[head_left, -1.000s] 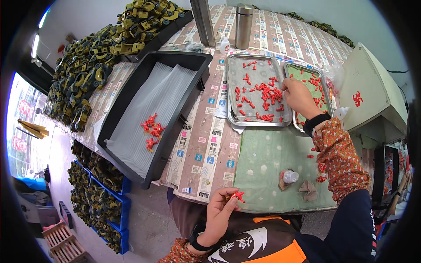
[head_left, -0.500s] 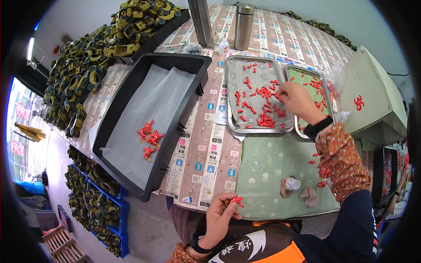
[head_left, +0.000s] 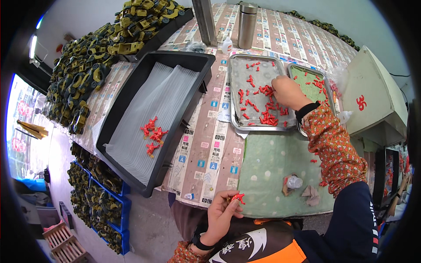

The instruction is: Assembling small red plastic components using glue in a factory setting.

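My left hand [head_left: 219, 217], low at the table's front edge, pinches a small red plastic figure [head_left: 239, 198] with limb-like parts. Over the metal tray [head_left: 262, 129] is my right hand [head_left: 289, 93], fingertips together among loose red pieces; whatever they grip is hidden. Small red plastic pieces [head_left: 268, 119] lie scattered and heaped on the tray's grey lining. To its right, a narrower tray with a green lining [head_left: 302, 78] holds more red pieces. Several red figures [head_left: 153, 136] sit together on ribbed white sheeting in the black bin [head_left: 147, 189] at left.
A steel flask [head_left: 247, 27] and a white bottle [head_left: 227, 45] stand behind the trays, near a metal post [head_left: 204, 22]. Olive toy vehicles [head_left: 83, 76] are heaped far left. A pale box [head_left: 372, 98] stands right. A small clear container [head_left: 294, 182] rests on green cloth.
My right hand has shifted a little left and lower over the metal tray, its fingers now among the red pieces. My left hand keeps its hold on the red figure.
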A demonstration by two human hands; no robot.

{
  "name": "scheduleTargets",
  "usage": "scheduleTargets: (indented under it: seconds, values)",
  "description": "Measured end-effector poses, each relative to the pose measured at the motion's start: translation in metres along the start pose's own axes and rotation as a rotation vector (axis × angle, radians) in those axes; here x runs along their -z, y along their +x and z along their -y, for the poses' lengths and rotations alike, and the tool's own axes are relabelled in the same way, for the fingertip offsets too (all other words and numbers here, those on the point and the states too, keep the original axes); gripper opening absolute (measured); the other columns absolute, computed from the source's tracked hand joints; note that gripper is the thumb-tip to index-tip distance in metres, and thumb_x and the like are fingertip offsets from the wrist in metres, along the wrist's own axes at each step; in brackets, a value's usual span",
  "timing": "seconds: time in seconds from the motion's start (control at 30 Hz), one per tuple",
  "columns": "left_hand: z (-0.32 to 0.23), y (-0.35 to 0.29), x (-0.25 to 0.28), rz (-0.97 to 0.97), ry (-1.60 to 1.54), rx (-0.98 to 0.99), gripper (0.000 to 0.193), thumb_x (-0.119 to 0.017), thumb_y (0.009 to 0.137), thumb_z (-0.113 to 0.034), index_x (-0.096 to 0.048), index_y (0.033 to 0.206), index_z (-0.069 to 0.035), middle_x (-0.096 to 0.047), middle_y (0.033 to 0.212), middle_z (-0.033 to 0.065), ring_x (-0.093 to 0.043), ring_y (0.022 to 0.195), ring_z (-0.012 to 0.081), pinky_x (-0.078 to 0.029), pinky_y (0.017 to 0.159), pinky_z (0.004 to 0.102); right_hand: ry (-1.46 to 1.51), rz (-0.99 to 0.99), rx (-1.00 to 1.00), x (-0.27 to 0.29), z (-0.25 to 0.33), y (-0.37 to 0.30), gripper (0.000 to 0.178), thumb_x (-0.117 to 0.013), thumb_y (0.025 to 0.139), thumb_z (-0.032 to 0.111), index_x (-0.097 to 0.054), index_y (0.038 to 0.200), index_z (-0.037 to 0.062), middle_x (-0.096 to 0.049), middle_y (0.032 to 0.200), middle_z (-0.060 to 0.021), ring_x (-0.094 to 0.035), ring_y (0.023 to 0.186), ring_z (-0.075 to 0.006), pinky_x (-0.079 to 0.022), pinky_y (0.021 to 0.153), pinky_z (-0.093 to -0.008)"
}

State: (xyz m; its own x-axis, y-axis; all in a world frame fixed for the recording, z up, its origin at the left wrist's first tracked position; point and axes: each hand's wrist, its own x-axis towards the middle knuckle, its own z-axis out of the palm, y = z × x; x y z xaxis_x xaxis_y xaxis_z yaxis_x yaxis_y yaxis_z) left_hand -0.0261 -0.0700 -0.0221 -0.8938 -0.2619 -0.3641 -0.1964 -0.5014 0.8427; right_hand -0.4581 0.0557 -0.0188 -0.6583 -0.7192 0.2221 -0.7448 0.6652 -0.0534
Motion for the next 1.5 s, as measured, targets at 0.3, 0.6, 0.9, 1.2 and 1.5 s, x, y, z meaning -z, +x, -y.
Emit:
scheduleTargets:
  seconds: [0.3,0.6,0.9,1.2,1.5]
  values:
    - [0.0,-0.003,-0.003,-0.015,0.034,-0.068,0.028,-0.058,0.103,-0.009,-0.055,0.13,-0.002,-0.061,0.103,0.0049,-0.062,0.08,0.0086,-0.059,0.067,0.0239,0.897,0.19,-0.291,0.068,0.032,-0.033,0.014,-0.063,0.09,0.006,-0.064,0.101,-0.0023,-0.064,0.087,-0.0084,-0.064,0.072,-0.0187,-0.055,0.065,-0.0349]
    - [-0.018,-0.006,-0.031,0.117,0.12,-0.111,0.023,-0.055,0.106,-0.013,-0.065,0.122,-0.001,-0.06,0.1,0.0034,-0.057,0.077,0.0072,-0.055,0.069,0.025,1.653,0.403,-0.567,0.139,0.099,-0.141,0.015,-0.063,0.099,0.009,-0.063,0.109,-0.0022,-0.066,0.091,-0.0066,-0.07,0.074,-0.0136,-0.061,0.063,-0.0294]
    - [-0.02,-0.01,-0.073,0.2,0.087,0.093,0.021,-0.061,0.103,-0.017,-0.066,0.122,-0.007,-0.064,0.098,-0.0027,-0.054,0.074,0.0013,-0.052,0.064,0.0192,1.419,0.31,-0.446,0.143,0.161,-0.226,0.01,-0.066,0.097,0.007,-0.062,0.103,-0.001,-0.063,0.092,-0.0022,-0.062,0.079,-0.0059,-0.051,0.07,-0.0223]
    - [-0.001,-0.022,-0.072,0.2,0.076,0.159,0.015,-0.065,0.102,-0.018,-0.066,0.112,-0.006,-0.061,0.09,-0.0043,-0.055,0.075,0.0019,-0.052,0.061,0.0178,1.159,0.055,-0.229,0.124,0.179,-0.279,0.01,-0.067,0.093,0.0,-0.063,0.102,0.0003,-0.059,0.091,-0.0059,-0.062,0.08,-0.0138,-0.049,0.068,-0.0281]
    - [-0.007,-0.029,-0.075,0.239,0.825,-0.309,0.011,-0.071,0.092,-0.003,-0.069,0.103,-0.002,-0.06,0.089,0.0045,-0.058,0.077,0.0121,-0.047,0.066,0.0259,0.78,-0.026,0.073,0.122,0.17,-0.297,0.02,-0.071,0.084,-0.003,-0.062,0.101,0.0026,-0.059,0.089,-0.012,-0.062,0.079,-0.0312,-0.049,0.066,-0.0371]
